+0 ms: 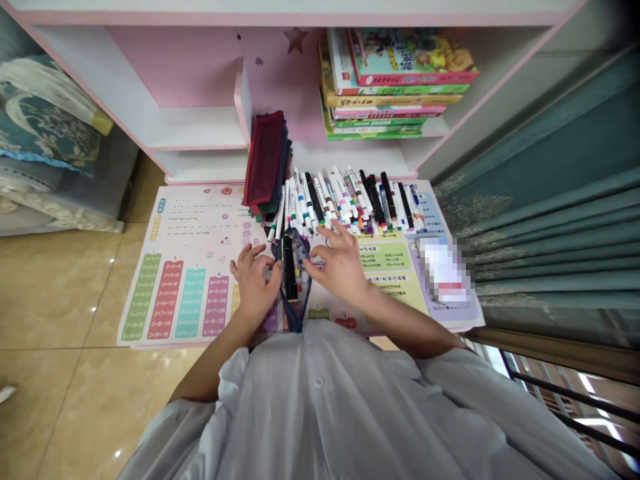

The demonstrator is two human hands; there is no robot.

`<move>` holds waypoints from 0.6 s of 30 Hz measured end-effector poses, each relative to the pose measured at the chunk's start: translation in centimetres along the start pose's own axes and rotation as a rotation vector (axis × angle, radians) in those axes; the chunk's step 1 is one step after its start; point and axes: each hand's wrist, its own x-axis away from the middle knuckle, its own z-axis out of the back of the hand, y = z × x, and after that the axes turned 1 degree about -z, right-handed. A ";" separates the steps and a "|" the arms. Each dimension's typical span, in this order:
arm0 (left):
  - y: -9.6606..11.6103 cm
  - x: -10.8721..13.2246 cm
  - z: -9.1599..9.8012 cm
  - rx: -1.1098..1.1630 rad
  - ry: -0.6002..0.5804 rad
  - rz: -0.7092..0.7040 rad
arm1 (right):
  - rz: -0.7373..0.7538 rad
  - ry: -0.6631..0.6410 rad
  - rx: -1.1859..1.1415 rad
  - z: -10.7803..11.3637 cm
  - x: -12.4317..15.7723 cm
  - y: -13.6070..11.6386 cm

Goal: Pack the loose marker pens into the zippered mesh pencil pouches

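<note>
A dark blue zip pencil case (296, 325) with a see-through side lies lengthwise in front of my body, its mouth spread. Inside it lie a thick black marker (289, 270) and some smaller items I cannot make out clearly. My left hand (256, 283) pinches the case's left edge between thumb and forefinger, the other fingers raised. At the right edge, my right hand (343, 267) pinches in the same way, its other fingers stretched toward the pens. Just beyond the case spreads a wide heap of markers (345, 197), mostly white-barrelled, with several black ones.
Dark red and dark green mesh pouches (265, 157) stand stacked left of the markers. A phone (445, 270), blurred out, lies at the desk's right. Books (395, 100) fill the shelf behind. The desk mat (170, 267) carries printed sums. A curtain (540, 200) hangs at right.
</note>
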 end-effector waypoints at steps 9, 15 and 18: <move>-0.1 0.1 -0.1 0.008 -0.002 0.012 | -0.342 0.087 0.382 0.5 -7.0 7.3; -0.4 0.0 -0.2 0.011 0.007 0.006 | -0.392 -0.042 0.497 0.3 -8.1 7.8; -0.4 0.1 -0.2 0.009 0.005 0.003 | -0.401 -0.056 0.498 0.5 -8.4 7.5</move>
